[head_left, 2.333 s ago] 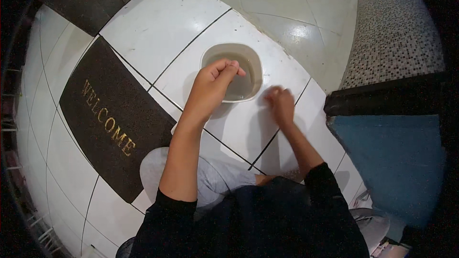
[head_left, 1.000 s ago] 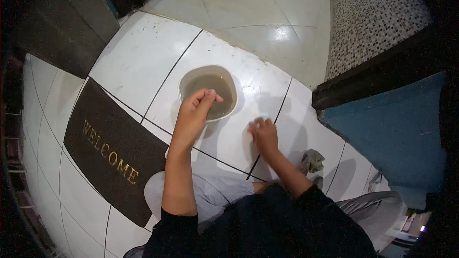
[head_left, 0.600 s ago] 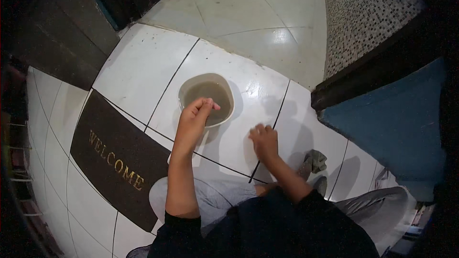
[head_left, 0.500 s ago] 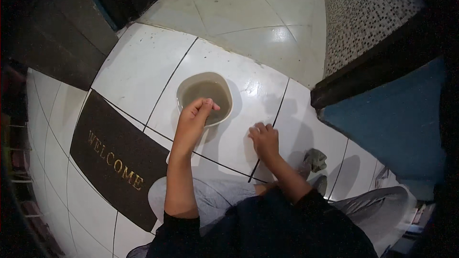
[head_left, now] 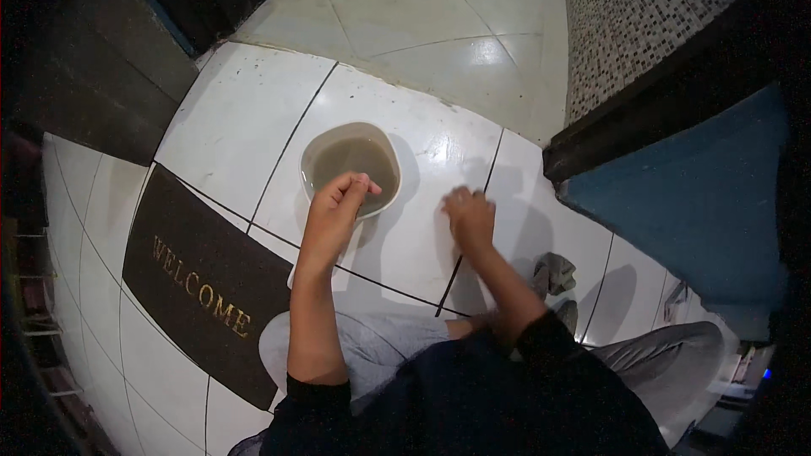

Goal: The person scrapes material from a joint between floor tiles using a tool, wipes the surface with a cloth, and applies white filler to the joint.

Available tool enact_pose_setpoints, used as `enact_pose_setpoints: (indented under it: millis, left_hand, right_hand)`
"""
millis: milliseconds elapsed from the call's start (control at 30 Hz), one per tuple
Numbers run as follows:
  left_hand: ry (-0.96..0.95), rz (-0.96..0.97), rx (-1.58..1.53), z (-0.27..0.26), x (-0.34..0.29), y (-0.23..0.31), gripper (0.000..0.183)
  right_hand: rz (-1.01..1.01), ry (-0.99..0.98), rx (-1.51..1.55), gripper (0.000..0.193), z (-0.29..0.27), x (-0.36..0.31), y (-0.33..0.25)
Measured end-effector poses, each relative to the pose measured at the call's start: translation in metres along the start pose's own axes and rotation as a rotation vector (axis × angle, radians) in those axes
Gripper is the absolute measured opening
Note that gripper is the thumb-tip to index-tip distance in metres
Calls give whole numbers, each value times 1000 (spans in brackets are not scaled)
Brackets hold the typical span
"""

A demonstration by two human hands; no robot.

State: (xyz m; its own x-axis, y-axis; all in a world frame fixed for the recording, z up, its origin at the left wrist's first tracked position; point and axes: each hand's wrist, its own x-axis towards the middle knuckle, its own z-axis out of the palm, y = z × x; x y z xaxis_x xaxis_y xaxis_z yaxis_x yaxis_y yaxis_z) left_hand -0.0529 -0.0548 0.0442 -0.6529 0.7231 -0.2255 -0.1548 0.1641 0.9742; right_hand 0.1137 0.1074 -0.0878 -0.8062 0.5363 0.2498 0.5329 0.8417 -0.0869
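A whitish, round-cornered plastic container (head_left: 390, 145) of murky grey-brown water stands on the white tiles in front of me. My left hand (head_left: 335, 209) is over its near rim, fingers curled and thumb pressed against them. Whatever that pinch may hold is too small or hidden to make out. To the right of the container, my right hand (head_left: 470, 218) hovers close to the floor with bent fingers somewhat apart and slightly blurred; nothing shows in it. A crumpled grey cloth (head_left: 555, 274) lies near my right forearm.
A dark doormat (head_left: 198, 279) with gold lettering lies at the left. A raised tile edge (head_left: 431, 100) runs beyond the container. Dark panels stand at the far left; a blue wall (head_left: 676, 203) and a mosaic-covered surface (head_left: 646, 21) rise at the right. My grey-trousered legs are folded below.
My right hand has lifted a little away from me, its fingers spreading somewhat. The whole view has shifted slightly; my left hand keeps its pinch over the container.
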Motion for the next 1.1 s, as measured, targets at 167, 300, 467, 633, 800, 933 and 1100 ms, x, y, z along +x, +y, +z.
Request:
enact_pose_setpoints:
  millis: [167,300,467,633,800,933,1100]
  left_hand:
    - [38,-5,3,-4,2,-3,29]
    - [8,24,30,1,-2,0,30]
    - [-26,7,11,3,-1,3,29]
    - [17,45,12,0,2,-2,30]
    - [6,44,25,4,1,-2,30]
    - [-30,-36,-10,3,-2,6,28]
    - [1,13,39,7,-1,2,28]
  right_hand:
    - [39,-55,22,14,1,2,11]
    - [-11,-93,77,18,-13,-56,0]
    - [129,-73,57,21,-1,6,28]
    - [61,-97,-10,19,1,-21,10]
    - [-42,-81,73,16,-26,-48,5]
    - [34,-70,45,15,-16,-8,20]
    - [-49,-138,67,16,-14,-58,3]
